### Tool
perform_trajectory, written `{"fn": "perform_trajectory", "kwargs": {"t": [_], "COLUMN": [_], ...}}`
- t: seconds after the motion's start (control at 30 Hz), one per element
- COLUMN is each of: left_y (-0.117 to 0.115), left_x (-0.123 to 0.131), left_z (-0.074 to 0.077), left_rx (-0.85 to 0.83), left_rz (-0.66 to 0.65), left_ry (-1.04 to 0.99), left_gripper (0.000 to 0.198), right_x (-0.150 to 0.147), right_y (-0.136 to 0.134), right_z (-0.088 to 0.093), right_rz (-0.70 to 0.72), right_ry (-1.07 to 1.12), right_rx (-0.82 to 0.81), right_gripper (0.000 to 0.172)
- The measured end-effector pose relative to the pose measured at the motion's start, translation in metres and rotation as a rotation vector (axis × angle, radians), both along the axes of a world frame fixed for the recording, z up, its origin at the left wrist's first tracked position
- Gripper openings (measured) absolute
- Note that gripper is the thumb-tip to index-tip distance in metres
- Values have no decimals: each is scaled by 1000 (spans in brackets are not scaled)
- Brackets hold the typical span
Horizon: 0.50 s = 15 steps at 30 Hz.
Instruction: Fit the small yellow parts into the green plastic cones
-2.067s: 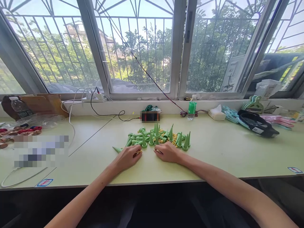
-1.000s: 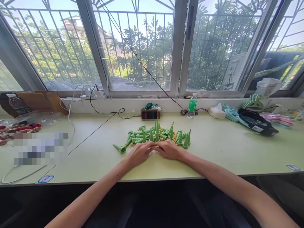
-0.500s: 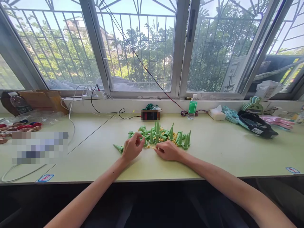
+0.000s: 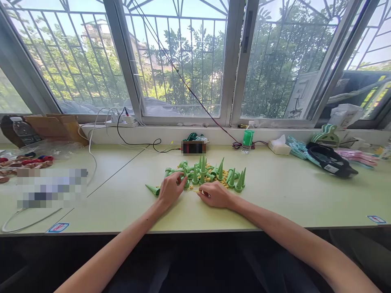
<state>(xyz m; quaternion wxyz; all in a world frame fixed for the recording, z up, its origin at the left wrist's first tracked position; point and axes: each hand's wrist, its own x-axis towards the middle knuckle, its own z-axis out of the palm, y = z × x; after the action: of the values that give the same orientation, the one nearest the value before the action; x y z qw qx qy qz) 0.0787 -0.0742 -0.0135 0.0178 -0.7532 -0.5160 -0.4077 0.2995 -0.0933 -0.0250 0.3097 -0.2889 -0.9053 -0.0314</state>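
Green plastic cone-shaped spikes (image 4: 203,167) stand and lie in a heap on the table in front of me, mixed with small yellow pieces (image 4: 229,176). At the heap's left front, my left hand (image 4: 171,187) has its thumb and fingers closed around an upright green spike (image 4: 185,172); its lower part is partly hidden. My right hand (image 4: 215,194) rests on the table at the front of the heap, fingers curled and pinching a thin yellow piece (image 4: 196,191). One green spike lies on its side (image 4: 152,189) left of my left hand.
A green-labelled bottle (image 4: 247,138), a tissue box (image 4: 279,146) and a black cap (image 4: 330,159) stand along the back right. Behind the heap sits a small blurred device (image 4: 193,148) with a cable. At left are red and tan items (image 4: 30,162) and a white cable (image 4: 91,156).
My left hand's fingers have lowered and reached forward onto the green spike. The right hand has barely shifted, and the yellow piece at its fingertips now points left.
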Motion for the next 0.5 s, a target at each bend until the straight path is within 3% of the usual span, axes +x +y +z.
{"fn": "perform_trajectory", "kwargs": {"t": [0.27, 0.5], "left_y": [-11, -17], "left_x": [6, 13], "left_z": [5, 2], "left_rx": [112, 90], "left_rz": [-55, -177], "left_ry": [-139, -81], "left_gripper": [21, 22], "right_x": [0, 2], "right_y": [1, 2], "right_z": [-2, -5], "right_rz": [10, 17], "right_ry": [26, 70], "right_rx": [6, 16], "right_gripper": [15, 21]}}
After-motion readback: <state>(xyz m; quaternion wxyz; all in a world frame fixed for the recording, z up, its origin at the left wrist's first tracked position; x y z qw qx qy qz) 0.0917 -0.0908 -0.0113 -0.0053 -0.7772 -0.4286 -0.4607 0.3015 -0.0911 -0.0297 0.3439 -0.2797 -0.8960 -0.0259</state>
